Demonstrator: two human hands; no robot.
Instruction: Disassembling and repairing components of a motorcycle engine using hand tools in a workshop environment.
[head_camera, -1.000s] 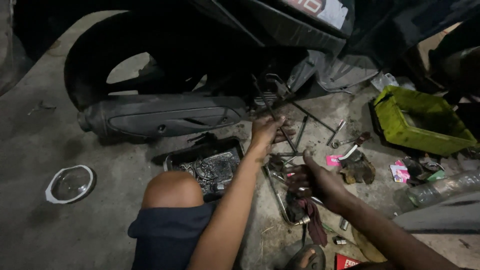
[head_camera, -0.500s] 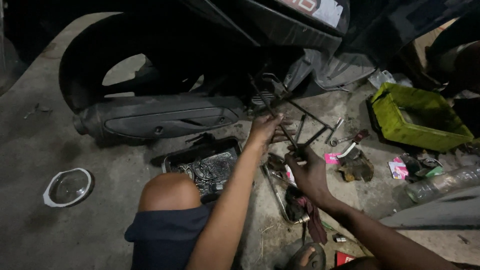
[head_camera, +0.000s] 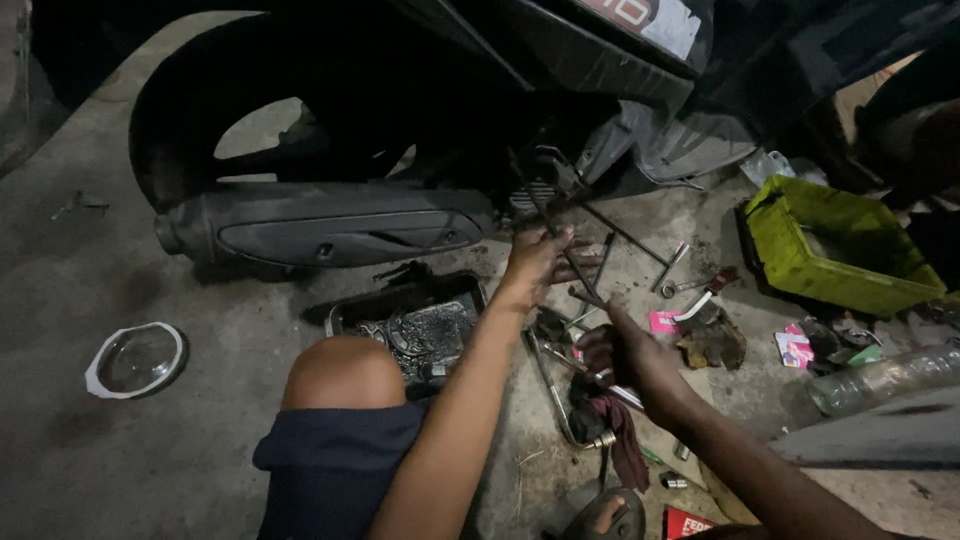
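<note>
I am crouched beside a dark scooter (head_camera: 420, 110), with my knee (head_camera: 335, 372) in the foreground. My left hand (head_camera: 535, 262) reaches under the body just right of the black exhaust (head_camera: 320, 228). Its fingers are closed around a thin metal rod (head_camera: 540, 205) that slants down from the frame. My right hand (head_camera: 628, 352) is a little lower and to the right, closed on a slim metal tool (head_camera: 590, 296) whose tip points up toward the left hand. The spot where tool and rod meet is dark and partly hidden by my fingers.
A black tray of greasy small parts (head_camera: 420, 330) lies by my knee. Spanners (head_camera: 668, 268), a red rag (head_camera: 622, 440) and a bent bar lie on the concrete. A green bin (head_camera: 830, 250) and a plastic bottle (head_camera: 880, 378) are at the right, a round clear lid (head_camera: 135, 358) at the left.
My right hand has moved up and left from the pile of tools, bringing the slim tool close to the left hand. The left hand has stayed on the rod.
</note>
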